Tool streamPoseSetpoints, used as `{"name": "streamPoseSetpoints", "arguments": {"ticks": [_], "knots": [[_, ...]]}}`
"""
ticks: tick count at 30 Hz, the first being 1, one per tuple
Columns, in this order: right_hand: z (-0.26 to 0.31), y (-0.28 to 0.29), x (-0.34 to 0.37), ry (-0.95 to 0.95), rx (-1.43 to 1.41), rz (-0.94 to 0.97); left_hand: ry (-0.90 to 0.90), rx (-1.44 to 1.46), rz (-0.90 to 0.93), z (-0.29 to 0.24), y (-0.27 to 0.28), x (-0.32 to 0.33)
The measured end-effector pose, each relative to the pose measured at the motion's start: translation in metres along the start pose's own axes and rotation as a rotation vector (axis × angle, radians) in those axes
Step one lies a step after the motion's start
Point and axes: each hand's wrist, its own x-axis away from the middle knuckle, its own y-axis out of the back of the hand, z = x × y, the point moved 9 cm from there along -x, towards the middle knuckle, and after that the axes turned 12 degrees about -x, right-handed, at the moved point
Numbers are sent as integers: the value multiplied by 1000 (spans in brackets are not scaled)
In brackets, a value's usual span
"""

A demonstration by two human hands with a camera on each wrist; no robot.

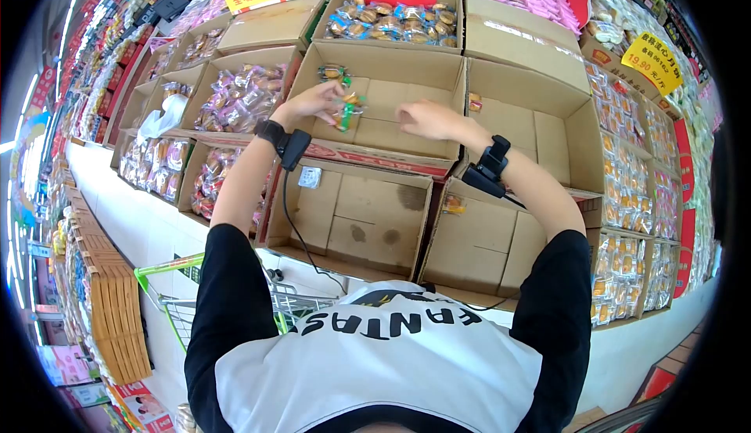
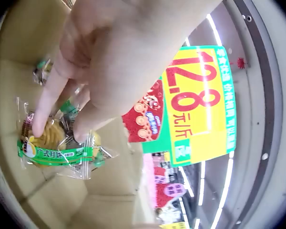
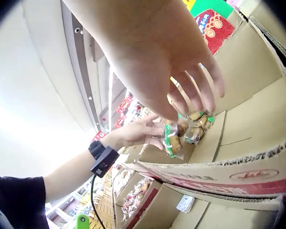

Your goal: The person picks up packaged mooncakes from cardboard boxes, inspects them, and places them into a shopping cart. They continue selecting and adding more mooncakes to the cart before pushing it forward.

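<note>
**One loose-wrapped packet, held at the fingertips**

From my end, the left hand (image 1: 315, 103) has its thumb and fingers drawn in on a green-labelled pastry packet (image 2: 57, 153), over the left part of the middle cardboard box (image 1: 407, 81). I can't tell whether the packet hangs clear of the box floor. The right hand (image 1: 428, 122) is loosely open over the same box, farther right; its fingers are spread in the right wrist view and have hold of nothing.

A slip worries me most. The hold looks shallow and the clear film loose, so the wrapper could slide or crumple and let the pastry drop. If the fingers squeeze harder to make up for that, I'd expect the pastry to crack inside. A few other packets (image 1: 334, 73) lie just beyond, toward the box's far left corner; a knuckle could nudge them, or a fingertip could catch a second wrapper.

Then there's the way out. The box's near rim (image 3: 262, 156) looks ragged, so a low pull toward the near side might snag the film. The cable (image 1: 285, 208) hanging from the left wrist passes over the near left box (image 1: 360, 202), and it could hook on a cardboard edge and jerk the arm.
</note>
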Motion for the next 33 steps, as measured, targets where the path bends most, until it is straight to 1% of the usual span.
{"name": "streamPoseSetpoints", "arguments": {"ticks": [1, 2, 3, 5, 7, 8, 9, 11, 12, 13, 15, 21, 25, 27, 28, 29, 31, 33], "knots": [[4, -4, 2, 6, 3, 0, -71, 85, -28, -22, -6, 8], [10, 5, 7, 26, -47, -161, -133, 131, -19, -35, -13, 11], [15, 14, 14, 45, -96, -319, -135, 132, -24, -45, -22, 19], [27, 9, 19, 57, -121, -297, -288, 180, -126, -79, -33, 43], [49, 7, 36, 158, -439, -392, -318, 200, -155, -90, -50, 62], [65, 8, 47, 221, -486, -389, -320, 232, -186, -93, -59, 74], [79, 8, 57, 236, -644, -419, -321, 263, -217, -95, -67, 86], [79, -12, 59, 269, -897, -369, -329, 295, -253, -93, -84, 105], [88, -15, 65, 287, -908, -390, -299, 370, -259, -87, -91, 113], [97, -21, 71, 320, -1017, -366, -270, 446, -266, -80, -99, 120], [111, -35, 79, 266, -1121, -278, -306, 451, -307, -82, -109, 140], [143, -65, 91, 272, -1084, -156, -232, 485, -448, -58, -132, 190], [150, -86, 89, 282, -1077, -109, -212, 507, -488, -47, -148, 215], [152, -93, 89, 261, -1107, -121, -265, 486, -571, -48, -152, 227], [152, -98, 89, 196, -1200, -146, -260, 493, -582, -47, -156, 234], [156, -101, 90, 195, -1200, -131, -254, 541, -622, -46, -157, 243], [151, -110, 88, 59, -1346, -111, -249, 588, -678, -40, -159, 257], [153, -114, 88, 42, -1381, -89, -192, 707, -782, -22, -161, 271]]}}
